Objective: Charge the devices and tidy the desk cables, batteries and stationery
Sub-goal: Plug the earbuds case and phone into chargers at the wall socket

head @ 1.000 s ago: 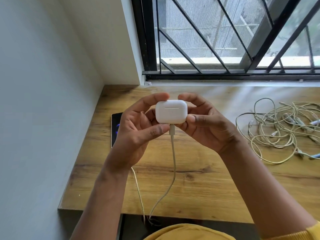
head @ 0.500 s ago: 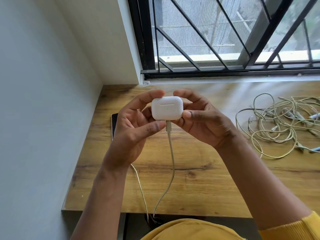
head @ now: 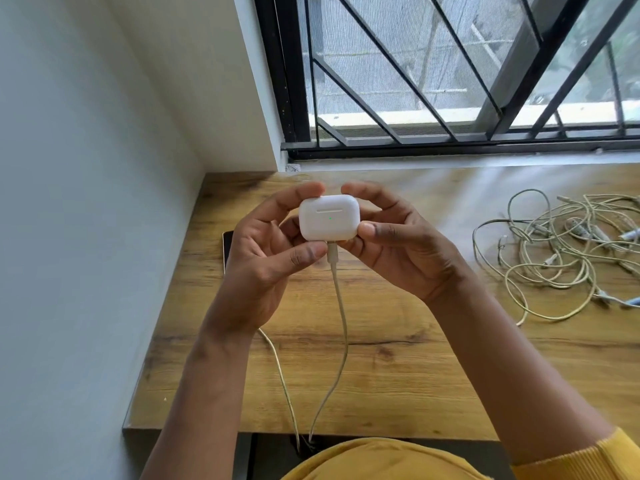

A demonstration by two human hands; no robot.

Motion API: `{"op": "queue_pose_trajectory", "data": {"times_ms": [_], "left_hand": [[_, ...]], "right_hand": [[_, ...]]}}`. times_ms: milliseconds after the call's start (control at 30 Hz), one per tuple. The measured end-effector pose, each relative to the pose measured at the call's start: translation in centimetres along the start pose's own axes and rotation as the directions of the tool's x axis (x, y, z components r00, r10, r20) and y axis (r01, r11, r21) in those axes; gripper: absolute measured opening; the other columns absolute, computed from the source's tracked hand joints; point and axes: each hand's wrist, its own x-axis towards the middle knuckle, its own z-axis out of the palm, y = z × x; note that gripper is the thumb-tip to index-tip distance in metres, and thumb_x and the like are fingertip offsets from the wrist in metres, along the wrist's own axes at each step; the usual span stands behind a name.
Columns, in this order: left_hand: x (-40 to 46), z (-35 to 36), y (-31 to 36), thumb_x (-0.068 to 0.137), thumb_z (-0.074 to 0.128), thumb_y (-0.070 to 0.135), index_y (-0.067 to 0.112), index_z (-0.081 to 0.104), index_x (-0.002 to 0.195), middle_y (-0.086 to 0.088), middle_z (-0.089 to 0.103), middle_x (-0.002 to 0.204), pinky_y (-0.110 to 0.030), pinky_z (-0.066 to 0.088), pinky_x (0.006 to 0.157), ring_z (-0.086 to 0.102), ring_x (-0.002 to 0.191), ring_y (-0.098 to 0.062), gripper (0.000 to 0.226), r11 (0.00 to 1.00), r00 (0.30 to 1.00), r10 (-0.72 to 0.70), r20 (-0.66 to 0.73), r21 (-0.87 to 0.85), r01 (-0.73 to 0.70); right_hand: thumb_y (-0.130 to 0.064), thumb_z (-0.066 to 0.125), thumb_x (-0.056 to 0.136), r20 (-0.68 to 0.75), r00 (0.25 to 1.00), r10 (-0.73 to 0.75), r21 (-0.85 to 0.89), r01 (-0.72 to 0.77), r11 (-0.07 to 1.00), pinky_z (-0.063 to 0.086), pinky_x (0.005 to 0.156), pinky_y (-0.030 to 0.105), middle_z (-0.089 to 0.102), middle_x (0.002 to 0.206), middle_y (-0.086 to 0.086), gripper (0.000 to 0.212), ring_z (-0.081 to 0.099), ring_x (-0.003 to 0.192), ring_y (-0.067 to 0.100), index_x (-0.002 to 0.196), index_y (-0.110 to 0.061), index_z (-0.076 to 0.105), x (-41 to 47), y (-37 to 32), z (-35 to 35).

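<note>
We see the white earbud case held up above the wooden surface, caught between both hands at the centre of the view. The left hand sits at the case's 8 o'clock, its grip curled round the case with the forefinger over the top edge and the thumb tip just beside the plug below. The right hand sits at 4 o'clock, its grip pinching the case, thumb against the lower right corner and forefinger arched over the top.

The case is a rounded, glossy white box, lid closed, with a thin seam line near the top and a tiny green light glowing on its face. A white charging cable is plugged into its underside and hangs toward 6 o'clock, dropping over the near edge of the surface next to a second pale cable strand.

A dark phone at 9 o'clock is mostly hidden behind the left hand; only a sliver shows. A tangle of pale cables lies at 3 o'clock, cut off by the frame's right edge, its connectors too small to make out.
</note>
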Motion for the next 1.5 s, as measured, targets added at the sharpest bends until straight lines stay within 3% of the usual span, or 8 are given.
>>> {"op": "queue_pose_trajectory", "data": {"times_ms": [333, 633, 800, 933, 1100, 1300, 1400, 1500], "left_hand": [[0.7, -1.6, -0.3, 0.087, 0.065, -0.012, 0.007, 0.056, 0.141, -0.006, 0.068, 0.124, -0.032, 0.057, 0.092, 0.063, 0.12, -0.026, 0.057, 0.999, 0.999, -0.013, -0.044, 0.04, 0.015], [1.5, -2.4, -0.4, 0.087, 0.064, -0.013, 0.008, 0.056, 0.14, -0.004, 0.069, 0.123, -0.031, 0.058, 0.092, 0.064, 0.119, -0.024, 0.057, 0.999, 0.999, -0.007, -0.044, 0.052, 0.01], [1.6, -2.9, -0.7, 0.086, 0.07, -0.01, 0.005, 0.056, 0.141, -0.006, 0.069, 0.123, -0.032, 0.059, 0.091, 0.066, 0.117, -0.023, 0.058, 0.995, 0.996, -0.022, -0.081, 0.098, 0.03], [2.0, -3.5, -1.9, 0.084, 0.077, -0.01, 0.009, 0.063, 0.138, -0.009, 0.075, 0.122, -0.04, 0.063, 0.092, 0.072, 0.111, -0.025, 0.058, 0.967, 0.976, -0.025, -0.218, 0.241, 0.078], [2.8, -5.5, -5.3, 0.08, 0.088, 0.0, 0.025, 0.071, 0.133, -0.003, 0.078, 0.12, -0.049, 0.064, 0.089, 0.077, 0.104, -0.024, 0.061, 0.862, 0.929, -0.014, -0.37, 0.466, 0.199], [3.7, -7.8, -8.2, 0.078, 0.094, 0.009, 0.029, 0.069, 0.136, -0.001, 0.078, 0.113, -0.031, 0.066, 0.083, 0.078, 0.094, -0.011, 0.067, 0.642, 0.899, -0.042, -0.437, 0.677, 0.359], [4.3, -8.3, -9.0, 0.078, 0.093, 0.01, 0.026, 0.069, 0.137, -0.001, 0.079, 0.109, -0.014, 0.06, 0.076, 0.076, 0.089, -0.003, 0.066, 0.542, 0.879, -0.058, -0.473, 0.725, 0.425], [4.7, -8.5, -9.8, 0.081, 0.092, 0.016, 0.027, 0.071, 0.136, 0.001, 0.079, 0.109, -0.022, 0.059, 0.075, 0.074, 0.085, -0.004, 0.06, 0.404, 0.864, -0.041, -0.501, 0.783, 0.473]], "right_hand": [[0.002, 0.08, 0.083, -0.046, 0.999, 0.001, 0.002, -0.001, 1.0, 0.052, 0.104, 0.038, 0.056, 0.132, 0.028, 0.05, 0.056, 0.122, 0.037, 0.13, -0.009, 0.066, 1.3, 0.6, -0.5], [0.015, 0.049, 0.091, -0.077, 0.997, 0.009, -0.016, -0.01, 1.0, 0.054, 0.101, 0.037, 0.056, 0.129, 0.027, 0.045, 0.059, 0.119, 0.036, 0.128, -0.008, 0.063, 2.3, 0.5, -0.6], [0.014, 0.054, 0.092, -0.113, 0.994, 0.008, -0.037, -0.013, 0.999, 0.058, 0.097, 0.036, 0.062, 0.126, 0.026, 0.044, 0.064, 0.114, 0.033, 0.13, -0.006, 0.063, 2.6, 0.8, -1.2], [0.015, 0.062, 0.091, -0.273, 0.962, -0.023, -0.138, -0.015, 0.99, 0.06, 0.099, 0.041, 0.066, 0.123, 0.03, 0.042, 0.068, 0.111, 0.036, 0.131, 0.001, 0.063, 3.1, 1.9, -2.2], [0.015, 0.07, 0.088, -0.396, 0.917, -0.046, -0.324, -0.093, 0.941, 0.059, 0.099, 0.043, 0.071, 0.121, 0.027, 0.048, 0.071, 0.109, 0.035, 0.133, 0.002, 0.063, 4.0, 4.2, -3.7], [0.012, 0.076, 0.086, -0.483, 0.87, -0.1, -0.65, -0.279, 0.707, 0.064, 0.088, 0.045, 0.072, 0.111, 0.022, 0.05, 0.074, 0.092, 0.025, 0.129, -0.012, 0.071, 6.0, 7.0, -5.6], [0.014, 0.07, 0.086, -0.495, 0.861, -0.119, -0.766, -0.368, 0.528, 0.064, 0.074, 0.032, 0.072, 0.105, 0.013, 0.053, 0.075, 0.086, 0.013, 0.13, -0.016, 0.072, 7.1, 8.1, -6.6], [0.014, 0.066, 0.089, -0.499, 0.861, -0.102, -0.8, -0.412, 0.435, 0.058, 0.064, 0.018, 0.071, 0.108, 0.012, 0.053, 0.071, 0.081, 0.005, 0.133, -0.014, 0.07, 7.9, 8.7, -7.2]]}}
